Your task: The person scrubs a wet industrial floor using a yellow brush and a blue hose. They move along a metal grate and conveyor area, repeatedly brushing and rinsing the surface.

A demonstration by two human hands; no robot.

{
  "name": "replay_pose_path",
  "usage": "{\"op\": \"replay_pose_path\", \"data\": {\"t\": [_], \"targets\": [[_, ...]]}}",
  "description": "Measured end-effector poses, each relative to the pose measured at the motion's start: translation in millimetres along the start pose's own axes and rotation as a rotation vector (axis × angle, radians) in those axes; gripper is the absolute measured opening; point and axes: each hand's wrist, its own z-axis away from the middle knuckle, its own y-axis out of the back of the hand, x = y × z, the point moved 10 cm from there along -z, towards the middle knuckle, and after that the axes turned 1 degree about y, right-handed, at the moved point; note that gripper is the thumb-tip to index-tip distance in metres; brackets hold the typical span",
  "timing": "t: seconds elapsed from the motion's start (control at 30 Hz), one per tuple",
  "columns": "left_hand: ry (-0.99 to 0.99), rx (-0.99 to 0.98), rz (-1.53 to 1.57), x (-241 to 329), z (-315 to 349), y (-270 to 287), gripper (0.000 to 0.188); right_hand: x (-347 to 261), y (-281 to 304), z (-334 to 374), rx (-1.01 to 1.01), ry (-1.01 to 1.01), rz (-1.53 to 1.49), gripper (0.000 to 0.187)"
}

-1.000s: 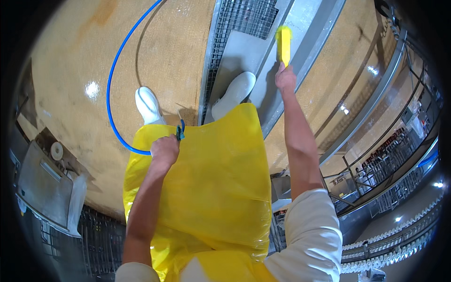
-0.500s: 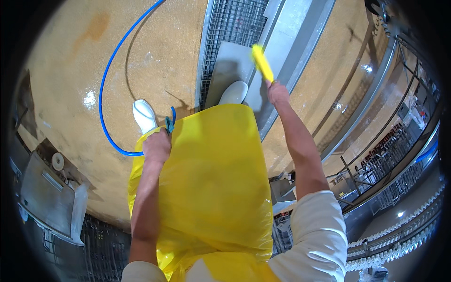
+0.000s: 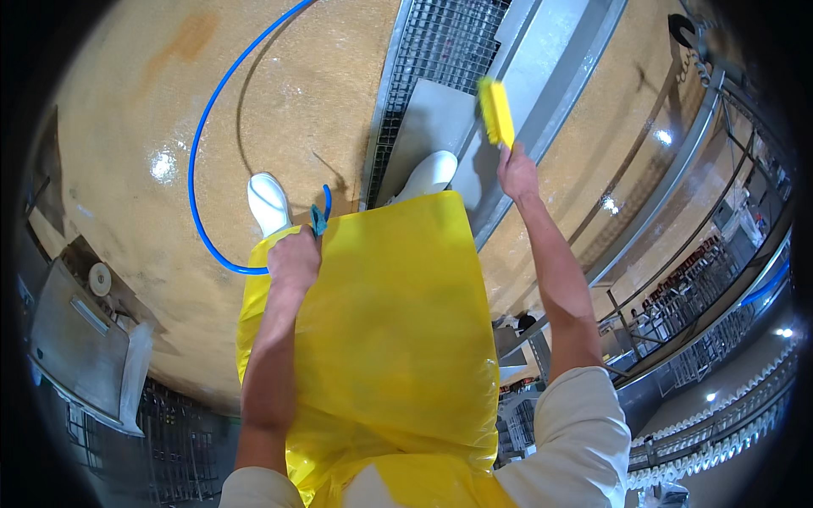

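Observation:
My left hand is closed around a blue hose at the left edge of my yellow apron. The hose's short end, with a small teal piece beside it, sticks up past my fingers. From the fist the rest loops out left and up over the floor. My right hand grips the end of a yellow scrubbing brush. Its bristles face left, and it is held above a long grey metal channel. Whether the bristles touch anything I cannot tell.
My white boots show beyond the apron, the left one on the tan floor, the right one by a grey plate. A dark grating runs beside it. A metal cabinet stands left; a rail curves at right.
The view has shifted a little, so most things sit slightly further right. The brush has turned somewhat more upright in my right hand. Both hands keep their hold.

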Motion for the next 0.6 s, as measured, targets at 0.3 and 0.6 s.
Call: {"op": "replay_pose_path", "data": {"t": [0.3,0.6], "targets": [[-0.048,0.021,0.055,4,4,10,0.037,-2,-131,46,-0.343,-0.255,-0.44,0.048],[-0.086,0.04,0.037,6,9,35,0.035,-173,-174,8,0.044,0.078,-0.063,0.035]]}}
